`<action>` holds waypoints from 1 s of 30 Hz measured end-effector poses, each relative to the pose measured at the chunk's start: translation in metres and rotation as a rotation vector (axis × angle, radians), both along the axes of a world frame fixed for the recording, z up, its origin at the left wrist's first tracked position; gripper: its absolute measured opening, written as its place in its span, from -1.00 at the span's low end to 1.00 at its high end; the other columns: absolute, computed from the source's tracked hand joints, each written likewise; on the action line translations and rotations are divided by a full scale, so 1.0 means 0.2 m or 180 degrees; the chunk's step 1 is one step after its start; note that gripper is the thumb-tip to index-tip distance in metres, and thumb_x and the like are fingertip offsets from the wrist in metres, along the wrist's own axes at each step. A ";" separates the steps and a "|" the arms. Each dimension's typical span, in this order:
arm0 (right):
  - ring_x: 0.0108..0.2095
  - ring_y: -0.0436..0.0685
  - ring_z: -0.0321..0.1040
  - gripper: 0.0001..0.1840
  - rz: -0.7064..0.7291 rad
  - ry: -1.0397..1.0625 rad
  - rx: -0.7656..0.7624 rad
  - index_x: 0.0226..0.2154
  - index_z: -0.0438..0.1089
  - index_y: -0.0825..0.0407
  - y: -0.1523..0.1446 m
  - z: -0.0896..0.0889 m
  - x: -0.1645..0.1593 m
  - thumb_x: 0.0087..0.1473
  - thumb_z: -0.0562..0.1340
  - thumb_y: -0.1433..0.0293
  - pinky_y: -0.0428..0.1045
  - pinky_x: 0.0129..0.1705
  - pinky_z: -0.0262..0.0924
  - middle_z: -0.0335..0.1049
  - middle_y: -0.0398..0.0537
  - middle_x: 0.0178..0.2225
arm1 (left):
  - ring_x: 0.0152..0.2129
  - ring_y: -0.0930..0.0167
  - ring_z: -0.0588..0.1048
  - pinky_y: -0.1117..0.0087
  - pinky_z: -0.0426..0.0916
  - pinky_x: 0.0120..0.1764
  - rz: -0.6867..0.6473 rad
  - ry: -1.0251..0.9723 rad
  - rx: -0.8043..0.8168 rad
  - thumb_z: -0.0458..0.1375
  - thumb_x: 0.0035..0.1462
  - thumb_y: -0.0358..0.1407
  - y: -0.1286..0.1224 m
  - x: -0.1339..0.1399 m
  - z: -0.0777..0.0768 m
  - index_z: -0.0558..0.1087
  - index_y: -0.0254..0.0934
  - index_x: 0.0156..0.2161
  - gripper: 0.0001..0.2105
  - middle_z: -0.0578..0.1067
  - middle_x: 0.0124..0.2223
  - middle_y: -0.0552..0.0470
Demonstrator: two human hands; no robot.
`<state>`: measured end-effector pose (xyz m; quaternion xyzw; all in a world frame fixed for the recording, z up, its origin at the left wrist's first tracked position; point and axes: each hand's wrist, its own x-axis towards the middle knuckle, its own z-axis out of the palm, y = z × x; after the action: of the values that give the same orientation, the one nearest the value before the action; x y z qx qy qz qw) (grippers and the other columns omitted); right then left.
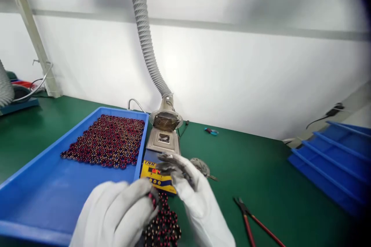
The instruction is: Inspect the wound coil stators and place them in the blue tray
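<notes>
Both hands wear white gloves with dark-stained fingertips. My left hand [118, 212] is closed in a pinch on a small ring-shaped coil [153, 199], dark with red spots and mostly hidden by the fingers. My right hand [191, 189] is empty as far as I can see, its fingers half bent and apart, in front of the solder pot's yellow control panel [155, 180] with a red lit display. Below and between the hands lies a loose pile of similar coils [165, 225]. On the left, a blue tray [52, 197] holds many coils [113, 139] packed together at its far end.
Behind the panel stands the solder pot [164, 139], under a ribbed fume hose [146, 38]. Red-handled pliers [246, 216] lie at the right on the green bench [232, 162]. Blue-handled snips [211, 131] lie farther back. Stacked blue trays [330, 162] stand far right.
</notes>
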<state>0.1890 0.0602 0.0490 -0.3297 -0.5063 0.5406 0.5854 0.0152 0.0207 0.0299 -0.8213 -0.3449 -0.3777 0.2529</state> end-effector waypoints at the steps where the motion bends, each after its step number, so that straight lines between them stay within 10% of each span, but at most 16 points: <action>1: -0.23 0.18 0.39 -0.73 0.0073 0.0250 -0.0073 -0.25 0.43 -0.10 0.02 -0.02 -0.01 -0.07 0.27 0.22 0.10 -0.08 0.23 0.46 -0.04 -0.26 | -0.19 0.30 0.38 0.28 0.21 -0.16 -0.0040 -0.0159 0.0151 -0.04 0.24 -0.45 0.06 0.05 0.05 0.37 -0.29 -0.17 -0.85 0.44 -0.11 0.01; 7: -0.36 0.16 0.40 -0.62 -0.0214 0.0809 -0.0140 -0.41 0.42 -0.07 0.17 -0.18 0.02 -0.35 0.41 0.14 0.09 -0.18 0.27 0.46 -0.05 -0.38 | -0.03 0.22 0.27 0.20 0.24 -0.07 -0.0363 -0.1068 0.0248 0.08 0.16 -0.46 0.23 0.27 0.08 0.36 -0.25 -0.21 -0.89 0.34 -0.04 -0.02; 11: -0.41 0.12 0.37 -0.67 -0.0001 0.0854 -0.0107 -0.50 0.45 -0.02 0.14 -0.16 0.05 -0.37 0.43 0.17 0.02 -0.30 0.29 0.45 -0.04 -0.41 | -0.01 0.23 0.28 0.19 0.32 -0.04 -0.0556 -0.1964 -0.0892 0.12 0.15 -0.21 0.23 0.26 0.02 0.21 -0.27 0.01 -0.65 0.22 0.09 -0.13; 15: -0.41 0.04 0.34 -0.82 -0.0182 0.0849 -0.0081 -0.49 0.47 -0.03 0.07 -0.08 0.00 -0.23 0.39 0.27 -0.05 -0.27 0.26 0.44 -0.12 -0.45 | -0.05 0.35 0.31 0.33 0.31 -0.02 -0.0962 -0.1437 -0.1634 0.00 0.22 -0.19 0.26 0.17 0.00 0.20 -0.15 0.06 -0.69 0.32 0.03 0.01; 22: -0.41 0.01 0.33 -0.63 0.0034 0.0090 0.0583 -0.51 0.49 -0.07 0.08 -0.03 0.00 -0.47 0.41 0.63 -0.13 -0.37 0.23 0.39 -0.20 -0.45 | -0.10 0.40 0.31 0.38 0.28 -0.08 -0.1203 -0.1180 -0.1200 -0.01 0.24 -0.31 0.29 0.10 0.01 0.27 -0.21 -0.02 -0.78 0.35 -0.03 0.03; 30: -0.44 -0.02 0.30 -0.82 -0.0020 0.1354 -0.0209 -0.59 0.44 -0.02 0.04 -0.02 -0.05 -0.25 0.40 0.26 -0.10 -0.30 0.23 0.36 -0.19 -0.49 | -0.12 0.30 0.29 0.22 0.20 -0.12 -0.0926 -0.0857 -0.0498 0.02 0.20 -0.45 0.26 0.14 0.07 0.34 -0.35 -0.08 -0.81 0.39 -0.08 -0.03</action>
<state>0.1791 0.0675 0.0453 -0.2287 -0.3524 0.6123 0.6697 0.0438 0.0724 0.0437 -0.8217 -0.2816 -0.4886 0.0828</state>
